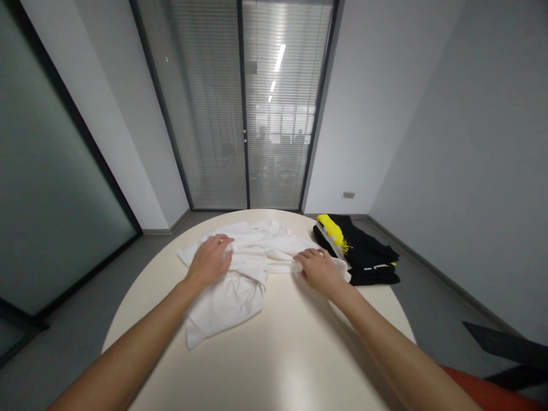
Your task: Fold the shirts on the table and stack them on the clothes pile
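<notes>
White shirt (237, 297) lies spread and rumpled across the far half of a round, cream-coloured table (274, 359), its collar (274, 226) toward the far edge. One part drapes toward the near left and ends in a slanting lower edge, while a narrower stretch runs out to the right.

At that right end stands a stack of folded black clothes (370, 242), with a bright yellow piece (331, 227) showing along its left side. The stack sits at the table's right edge, right up against the shirt's end, and bounds the space beyond it on that side. The near part of the tabletop is bare. Beyond the table are glass panels with blinds (282, 165) in dark frames, a white wall with a small wall plate (348, 195), and a frosted glass panel (55, 171) at the left. An orange-red surface (479, 388) shows at the lower right corner.

The left hand (210, 260) rests on the shirt's left part, fingers loosely extended and thumb apart, cloth beneath them. The right hand (321, 271) lies over the right stretch, near the stack, fingers bent down onto the fabric; whether they pinch it, I cannot tell.
</notes>
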A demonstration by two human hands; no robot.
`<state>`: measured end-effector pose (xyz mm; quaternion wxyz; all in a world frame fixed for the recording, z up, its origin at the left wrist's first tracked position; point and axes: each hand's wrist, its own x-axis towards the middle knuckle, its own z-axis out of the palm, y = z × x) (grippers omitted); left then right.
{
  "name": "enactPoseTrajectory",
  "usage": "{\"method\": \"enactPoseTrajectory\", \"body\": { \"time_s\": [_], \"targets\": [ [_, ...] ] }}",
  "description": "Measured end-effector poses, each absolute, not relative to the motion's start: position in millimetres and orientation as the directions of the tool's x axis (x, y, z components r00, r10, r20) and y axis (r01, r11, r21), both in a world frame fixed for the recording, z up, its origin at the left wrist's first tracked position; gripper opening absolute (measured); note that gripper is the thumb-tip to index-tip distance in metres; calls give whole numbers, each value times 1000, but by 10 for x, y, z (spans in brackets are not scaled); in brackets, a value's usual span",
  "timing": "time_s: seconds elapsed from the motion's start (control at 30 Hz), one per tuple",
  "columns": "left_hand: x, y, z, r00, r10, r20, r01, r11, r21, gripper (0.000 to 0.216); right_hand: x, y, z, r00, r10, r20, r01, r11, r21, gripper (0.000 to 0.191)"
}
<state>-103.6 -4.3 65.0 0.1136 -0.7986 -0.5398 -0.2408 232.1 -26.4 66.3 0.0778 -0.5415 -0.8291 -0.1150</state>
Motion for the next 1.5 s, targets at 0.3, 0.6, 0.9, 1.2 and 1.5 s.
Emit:
{"method": "enactPoseTrajectory", "body": {
  "time_s": [0.3,0.6,0.9,1.2,1.5],
  "targets": [
    [-706,-134,560,359,891,277,901,-409,148,33,2182,-173,441,-378,907,186,926,374,60,25],
    [-1286,-117,719,290,852,437,870,-424,250,33,2488,-139,926,-156,927,340,965,217,-147,30],
    [-427,-226,304,459,860,222,867,-489,99,36,2391,-206,632,-295,940,170,934,321,-156,36],
    [-1023,174,473,-14,867,499,751,-320,578,21,2726,-149,927,-206,916,343,941,282,-189,23],
    [-1817,339,611,-521,767,375,541,-42,840,28,2883,-151,996,13,812,584,999,17,-46,25]
  ]
}}
